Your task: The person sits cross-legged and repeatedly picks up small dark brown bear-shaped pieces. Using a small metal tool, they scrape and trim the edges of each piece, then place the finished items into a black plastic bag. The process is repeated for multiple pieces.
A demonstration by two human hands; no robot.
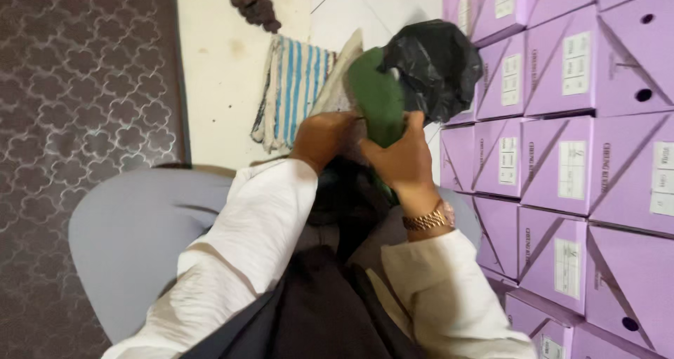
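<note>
Above the lap of a seated person, both hands meet on a flat green piece (378, 96) shaped like a shoe sole or insole (which of the two I cannot tell). The right hand (401, 159) grips it from below, thumb up along its right edge, fingers wrapped behind; a gold-coloured watch (428, 220) sits on that wrist. The left hand (321, 136) comes in from the left, fingers curled closed against the lower left edge of the green piece; what they pinch there is hidden. The piece stands nearly upright, tilted slightly left, its top end touching or overlapping a crumpled black plastic bag (432, 64) just behind it to the right.

Both arms wear cream sleeves (246, 240); a dark garment (316, 310) lies over the lap, between the arms. Pale grey trousers (133, 233) cover the left knee.

On the pale tiled floor (225, 57), just beyond the hands, lies a folded cloth with blue and white stripes (295, 89), with a pale flat piece (340, 75) leaning beside it. Farther off, near the floor's far edge, sits a small dark brown heap (254, 1). Along the floor's left edge runs a dark patterned carpet (77, 85). The right side is filled by a stacked wall of lilac shoe boxes (562, 155), each with a white label and a round hole, close beside the right forearm.
</note>
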